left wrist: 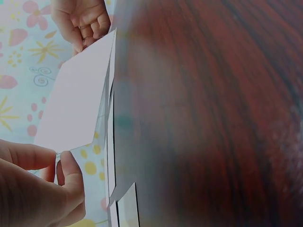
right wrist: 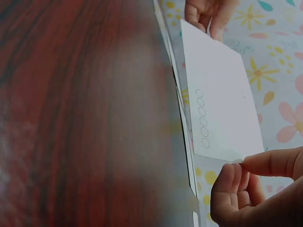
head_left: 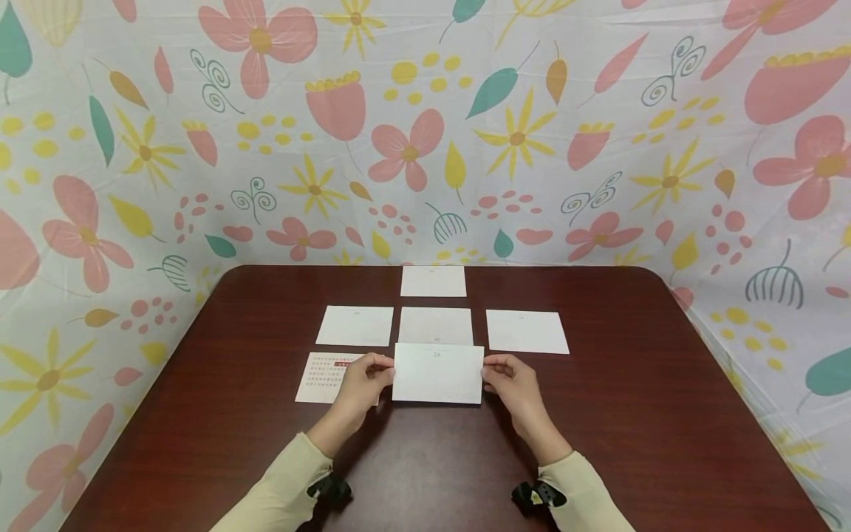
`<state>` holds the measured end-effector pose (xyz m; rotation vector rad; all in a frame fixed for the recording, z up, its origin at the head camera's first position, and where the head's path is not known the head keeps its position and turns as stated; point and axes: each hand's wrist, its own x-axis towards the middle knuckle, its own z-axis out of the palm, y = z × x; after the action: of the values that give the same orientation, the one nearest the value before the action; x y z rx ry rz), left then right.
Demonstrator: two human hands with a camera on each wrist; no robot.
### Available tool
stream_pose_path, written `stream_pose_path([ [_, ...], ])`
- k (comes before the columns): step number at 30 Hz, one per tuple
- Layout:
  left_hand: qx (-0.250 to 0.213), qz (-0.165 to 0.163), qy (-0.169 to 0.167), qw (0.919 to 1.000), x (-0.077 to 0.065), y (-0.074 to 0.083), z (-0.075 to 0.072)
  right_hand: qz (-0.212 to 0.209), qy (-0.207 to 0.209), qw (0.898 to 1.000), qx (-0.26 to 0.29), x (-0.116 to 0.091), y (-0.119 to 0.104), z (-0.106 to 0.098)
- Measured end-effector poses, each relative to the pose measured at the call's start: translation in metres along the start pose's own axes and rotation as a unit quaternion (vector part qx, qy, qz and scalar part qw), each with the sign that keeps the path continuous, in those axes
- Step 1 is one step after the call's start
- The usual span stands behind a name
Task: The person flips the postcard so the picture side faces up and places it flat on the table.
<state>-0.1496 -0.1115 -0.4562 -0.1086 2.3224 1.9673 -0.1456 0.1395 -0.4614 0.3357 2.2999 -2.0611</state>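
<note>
A white card (head_left: 437, 377) is held up off the table between both hands. My left hand (head_left: 362, 384) pinches its left edge between thumb and fingers. At the opposite edge my right hand (head_left: 517, 384) pinches it the same way. Small handwriting shows near the card's top in the head view; a row of drawn ovals runs along one edge of the card (right wrist: 220, 99) in the right wrist view. Behind it lies another white card (head_left: 435, 324), its near edge overlapped by the held one. A card with red print (head_left: 322, 380) lies under my left hand in the head view, partly covered.
More white cards lie flat on the dark wooden table (head_left: 425, 473): a left one (head_left: 355, 325), a right one (head_left: 527, 330) and one at the far edge (head_left: 433, 281). A flower-patterned cloth (head_left: 425, 133) hangs behind the table and along its sides.
</note>
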Motion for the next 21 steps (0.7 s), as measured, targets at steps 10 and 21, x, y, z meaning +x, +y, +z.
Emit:
stream_pose_path([
  [10,-0.009,-0.006,0.001,0.9999,-0.0028,0.0027,-0.0005,-0.006,-0.008,0.998,0.054,-0.0013,-0.0032,0.0002],
  [21,-0.017,0.007,0.008,0.9998,-0.0025,0.0011,-0.0024,-0.01,-0.027,0.994,0.106,-0.0019,-0.0025,-0.0014],
])
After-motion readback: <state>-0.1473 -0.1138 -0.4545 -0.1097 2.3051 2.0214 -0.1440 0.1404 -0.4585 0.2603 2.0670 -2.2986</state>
